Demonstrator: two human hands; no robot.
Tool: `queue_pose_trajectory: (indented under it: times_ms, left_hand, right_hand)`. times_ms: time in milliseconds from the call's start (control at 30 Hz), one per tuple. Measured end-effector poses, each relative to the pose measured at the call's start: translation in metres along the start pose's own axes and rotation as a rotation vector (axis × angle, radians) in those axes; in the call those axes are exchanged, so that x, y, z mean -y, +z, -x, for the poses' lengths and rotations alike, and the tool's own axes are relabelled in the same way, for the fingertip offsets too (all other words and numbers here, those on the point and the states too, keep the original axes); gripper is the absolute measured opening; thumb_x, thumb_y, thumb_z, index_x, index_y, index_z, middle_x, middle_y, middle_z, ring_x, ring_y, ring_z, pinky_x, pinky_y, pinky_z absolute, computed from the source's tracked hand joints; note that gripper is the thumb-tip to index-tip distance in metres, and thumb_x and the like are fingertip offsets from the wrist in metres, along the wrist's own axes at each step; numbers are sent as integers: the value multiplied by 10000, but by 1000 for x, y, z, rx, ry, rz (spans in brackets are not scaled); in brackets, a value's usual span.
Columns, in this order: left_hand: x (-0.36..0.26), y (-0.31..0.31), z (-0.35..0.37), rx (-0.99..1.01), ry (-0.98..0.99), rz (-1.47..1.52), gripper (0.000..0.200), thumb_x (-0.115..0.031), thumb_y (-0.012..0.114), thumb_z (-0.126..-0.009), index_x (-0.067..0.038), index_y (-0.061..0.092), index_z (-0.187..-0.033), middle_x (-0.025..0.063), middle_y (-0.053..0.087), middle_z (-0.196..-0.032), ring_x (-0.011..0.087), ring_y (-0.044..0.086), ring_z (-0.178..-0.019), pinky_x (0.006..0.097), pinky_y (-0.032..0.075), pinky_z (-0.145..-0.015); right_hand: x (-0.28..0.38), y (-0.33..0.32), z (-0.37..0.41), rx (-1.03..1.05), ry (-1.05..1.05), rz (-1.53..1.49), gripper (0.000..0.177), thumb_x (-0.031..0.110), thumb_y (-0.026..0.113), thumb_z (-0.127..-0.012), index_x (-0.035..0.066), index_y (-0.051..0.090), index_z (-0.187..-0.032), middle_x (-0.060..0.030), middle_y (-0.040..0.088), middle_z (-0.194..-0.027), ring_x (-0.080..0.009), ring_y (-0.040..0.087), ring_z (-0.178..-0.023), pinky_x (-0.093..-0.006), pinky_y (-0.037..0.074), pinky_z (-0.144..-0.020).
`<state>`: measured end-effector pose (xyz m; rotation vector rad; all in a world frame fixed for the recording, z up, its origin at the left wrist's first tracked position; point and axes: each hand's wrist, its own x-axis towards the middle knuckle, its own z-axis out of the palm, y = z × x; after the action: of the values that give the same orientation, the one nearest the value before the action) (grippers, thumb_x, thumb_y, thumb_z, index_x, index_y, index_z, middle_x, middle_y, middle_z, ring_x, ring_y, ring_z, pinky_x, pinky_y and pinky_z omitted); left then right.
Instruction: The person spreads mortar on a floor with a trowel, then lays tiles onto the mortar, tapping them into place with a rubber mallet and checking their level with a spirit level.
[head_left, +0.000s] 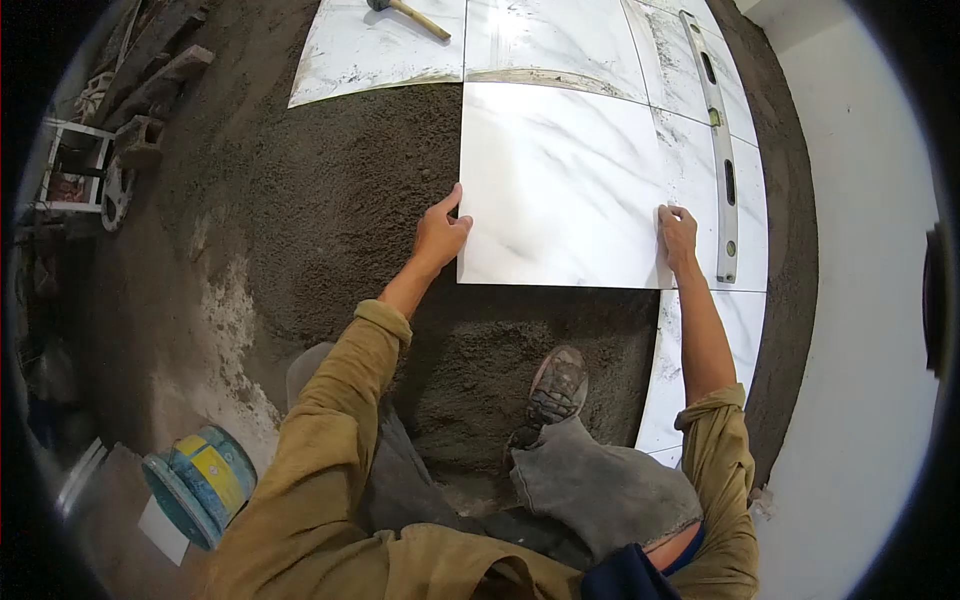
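A large white marble-patterned floor tile (560, 190) lies in front of me, its far edge close to the row of tiles behind. My left hand (440, 236) grips its left edge, with the thumb at the side and part of the fingers hidden. On the opposite edge, my right hand (678, 236) has its fingers curled at the tile's near right side, beside the neighbouring column of laid tiles (695, 330). Dark, grainy mortar (340, 190) spreads to the left of the tile and below its near edge.
A long spirit level (716, 150) rests on the right-hand tiles. A mallet (410, 16) lies on a back tile (375, 55). A blue bucket (205, 480) lies tipped at lower left. Blocks (140, 140) stand at far left; a white wall (860, 250) rises at right.
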<state>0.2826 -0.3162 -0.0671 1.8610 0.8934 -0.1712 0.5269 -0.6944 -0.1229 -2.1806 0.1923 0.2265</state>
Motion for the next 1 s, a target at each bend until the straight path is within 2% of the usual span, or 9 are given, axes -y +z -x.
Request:
queue_pose_trajectory:
  times_ms: [233,367,433,567,667,767,833,967,1000]
  left_hand:
    - [-2,2,0,-10,79,8,624,-131,652,-871,-131,471,-1467,95,645,-874,196,599,-771,356,500,-773]
    - [3,6,-5,-28,81,-28,615,-121,661,-859,-122,490,-1450,122,660,-893,183,598,-748,340,504,-762]
    - [11,11,-10,-63,130,-35,632,-125,672,-856,-124,479,-1458,108,656,-840,177,597,-717,340,507,-732]
    - [-10,6,0,-25,-33,-90,629,-131,676,-871,-150,478,-1468,76,663,-801,173,623,-737,358,513,-734]
    - [-12,9,-3,-18,-74,-121,627,-120,669,-861,-135,486,-1461,121,711,-978,215,674,-873,373,517,-837]
    - [-5,9,-12,-14,-40,-143,634,-115,665,-845,-113,490,-1455,151,711,-1084,240,682,-939,376,513,-861]
    - [17,14,-27,-70,102,-171,618,-112,657,-842,-97,505,-1441,208,704,-1098,265,691,-934,373,511,-899]
    - [-8,6,-10,18,-26,-103,610,-101,644,-872,-106,482,-1460,167,703,-1052,197,687,-854,339,571,-723]
    - [-9,4,-12,-49,-19,-109,610,-105,644,-878,-108,475,-1464,134,702,-1002,182,681,-803,322,573,-649]
  right_hand:
    - [13,-7,5,19,37,-30,368,300,705,-851,-34,675,-1000,-111,676,-854,-173,608,-776,-298,496,-709]
    - [-12,-2,-8,-22,-49,110,395,333,695,-839,-38,684,-975,-173,713,-882,-256,671,-831,-367,522,-783]
    - [-23,2,-13,-80,-105,180,343,319,709,-865,-8,692,-966,-77,676,-782,-166,606,-712,-317,504,-675]
    - [11,1,4,-128,-98,376,410,368,680,-795,-9,733,-947,-211,726,-910,-348,707,-847,-409,545,-799]
    - [26,-1,10,-143,-41,396,395,355,670,-775,-13,739,-903,-224,719,-878,-361,704,-858,-410,545,-808]
    - [28,-1,4,-2,-14,489,402,357,715,-763,-21,711,-901,-219,716,-978,-376,689,-945,-419,549,-839]
    - [12,4,-12,6,18,523,448,360,740,-755,-38,697,-956,-243,702,-1035,-378,686,-976,-426,555,-874]
    - [21,-10,-5,66,-89,724,349,287,673,-812,-40,716,-926,-263,699,-1017,-406,682,-981,-438,564,-871]
    - [27,-16,-2,-52,-96,589,311,267,657,-821,-21,728,-913,-260,703,-993,-406,686,-969,-446,567,-858]
